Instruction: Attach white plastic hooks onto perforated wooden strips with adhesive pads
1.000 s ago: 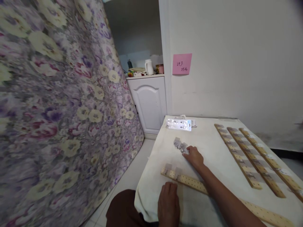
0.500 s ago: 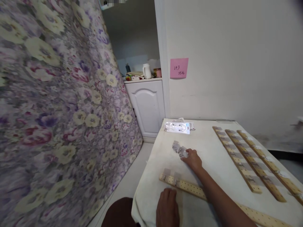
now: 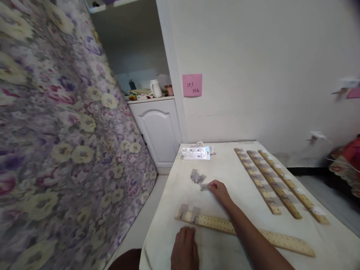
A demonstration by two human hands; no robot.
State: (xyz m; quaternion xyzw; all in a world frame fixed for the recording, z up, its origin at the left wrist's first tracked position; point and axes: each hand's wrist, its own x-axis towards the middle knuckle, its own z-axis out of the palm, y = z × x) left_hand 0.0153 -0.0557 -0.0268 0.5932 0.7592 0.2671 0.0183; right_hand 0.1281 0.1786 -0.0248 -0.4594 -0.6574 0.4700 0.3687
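My right hand (image 3: 218, 190) pinches a small clear plastic packet (image 3: 204, 186) just above the white tabletop. Left of it lies a small cluster of similar packets (image 3: 197, 177) with shiny bits in them, too small to name. My left hand (image 3: 185, 245) rests on the table with nothing visible in it, its fingers lying close together. Just beyond its fingertips is a light wooden strip (image 3: 213, 222) with rows of holes. Two clear pieces with metal parts (image 3: 194, 215) stand at the strip's left end. My right forearm crosses over the strip and hides part of it.
Three wooden strips (image 3: 261, 183) bearing several clear pieces lie on the right of the table (image 3: 225, 165). A clear blister pack (image 3: 195, 153) is at the far edge. A floral curtain (image 3: 62, 150) hangs at left, beside a white cabinet (image 3: 159, 131).
My right hand has drawn back from the cluster, taking one packet away from it. The view has swung right. My left hand stays by the strip's left end.
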